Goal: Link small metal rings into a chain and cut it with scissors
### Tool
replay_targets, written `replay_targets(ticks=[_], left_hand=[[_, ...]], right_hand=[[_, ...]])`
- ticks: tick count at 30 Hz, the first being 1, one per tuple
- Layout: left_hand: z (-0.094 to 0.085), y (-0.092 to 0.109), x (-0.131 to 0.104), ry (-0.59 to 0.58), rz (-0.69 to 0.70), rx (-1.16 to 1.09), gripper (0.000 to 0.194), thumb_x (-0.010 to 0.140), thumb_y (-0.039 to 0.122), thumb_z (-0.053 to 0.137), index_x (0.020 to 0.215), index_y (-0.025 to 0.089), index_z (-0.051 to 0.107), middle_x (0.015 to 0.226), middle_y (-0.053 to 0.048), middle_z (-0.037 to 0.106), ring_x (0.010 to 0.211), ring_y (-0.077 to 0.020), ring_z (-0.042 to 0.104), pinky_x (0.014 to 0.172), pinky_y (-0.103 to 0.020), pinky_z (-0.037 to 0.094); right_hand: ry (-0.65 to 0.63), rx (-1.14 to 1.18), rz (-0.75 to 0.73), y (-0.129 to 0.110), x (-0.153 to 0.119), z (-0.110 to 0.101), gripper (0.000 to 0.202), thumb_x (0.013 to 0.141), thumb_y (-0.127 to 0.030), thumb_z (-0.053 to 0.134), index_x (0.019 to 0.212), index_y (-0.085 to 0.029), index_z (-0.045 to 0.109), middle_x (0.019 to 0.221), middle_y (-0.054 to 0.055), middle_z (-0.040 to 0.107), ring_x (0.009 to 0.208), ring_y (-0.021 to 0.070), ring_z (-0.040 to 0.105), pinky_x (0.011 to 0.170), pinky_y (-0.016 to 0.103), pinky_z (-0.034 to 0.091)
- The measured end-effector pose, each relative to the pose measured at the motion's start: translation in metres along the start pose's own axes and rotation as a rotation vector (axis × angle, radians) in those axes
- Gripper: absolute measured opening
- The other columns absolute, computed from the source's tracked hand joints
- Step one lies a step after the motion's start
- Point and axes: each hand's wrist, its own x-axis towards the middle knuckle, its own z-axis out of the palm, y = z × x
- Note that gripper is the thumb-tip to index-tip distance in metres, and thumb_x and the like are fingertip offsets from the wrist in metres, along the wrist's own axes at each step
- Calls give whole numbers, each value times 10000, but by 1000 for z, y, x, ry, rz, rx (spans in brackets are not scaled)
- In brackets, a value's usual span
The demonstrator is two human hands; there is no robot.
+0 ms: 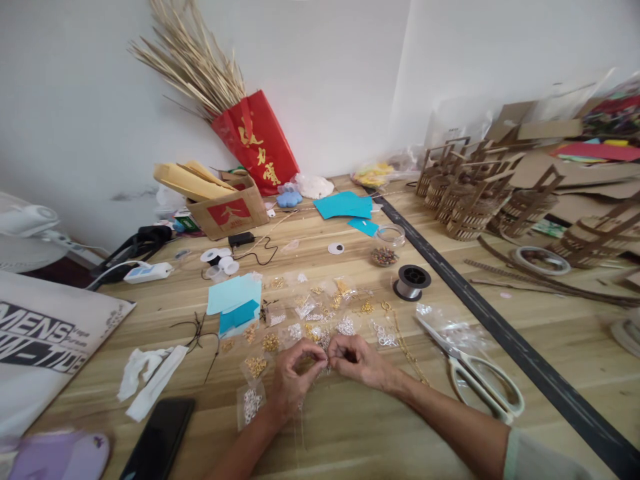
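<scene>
Meeting at the fingertips over the surface (360, 427), the left hand (295, 375) and right hand (364, 363) each had the grip pinched together on a tiny piece (327, 366) between them, too small to identify, probably held so for control. Gold findings (256, 367) and silver findings (345, 325) lay around on clear packets (241, 408), likely for easy picking. Farther out, a tub (385, 264) held mixed beads (384, 255), a box (227, 215) envelopes (193, 183), and a red bag (275, 147) dry stalks (200, 77).

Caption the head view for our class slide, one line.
Left hand and right hand pinch close together among small gold and silver pieces, with scissors and a spool to the right.
</scene>
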Motion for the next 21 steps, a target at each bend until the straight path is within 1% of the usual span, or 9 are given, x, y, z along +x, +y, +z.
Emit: replay_targets(ticks=[5,10,13,17,21], left_hand=[[1,-4,0,3,-40,-43,28,729,137,674,721,156,655,721,-35,658,700,-158,616,667,-245,479],[-1,-10,3,-39,-179,-231,66,693,195,716,681,145,674,695,-39,664,655,-149,608,621,-231,476],[-2,-11,6,-53,-238,-266,111,666,235,741,659,140,684,677,-41,670,638,-147,602,616,-230,470],[-3,-8,7,-61,-238,-263,161,661,280,750,632,138,680,658,-42,663,632,-152,590,614,-241,459],[-4,-4,8,-87,-224,-260,169,685,289,734,632,139,678,664,-42,651,651,-157,580,627,-249,451]], right_hand=[[3,-6,13,-3,0,0,134,786,-252,583,707,-152,541,559,-54,407,517,85,349,486,208,251],[-5,-3,21,-6,0,0,160,792,-285,585,719,-151,536,558,-59,392,513,83,329,486,210,243],[-6,-4,30,-8,0,0,184,799,-312,587,728,-151,535,559,-61,388,514,83,323,484,212,235],[-5,2,27,-8,0,1,226,802,-355,602,720,-155,536,558,-62,381,512,82,314,483,215,228],[-8,8,29,-7,0,1,247,799,-378,617,717,-159,539,549,-64,370,507,82,307,480,219,220]])
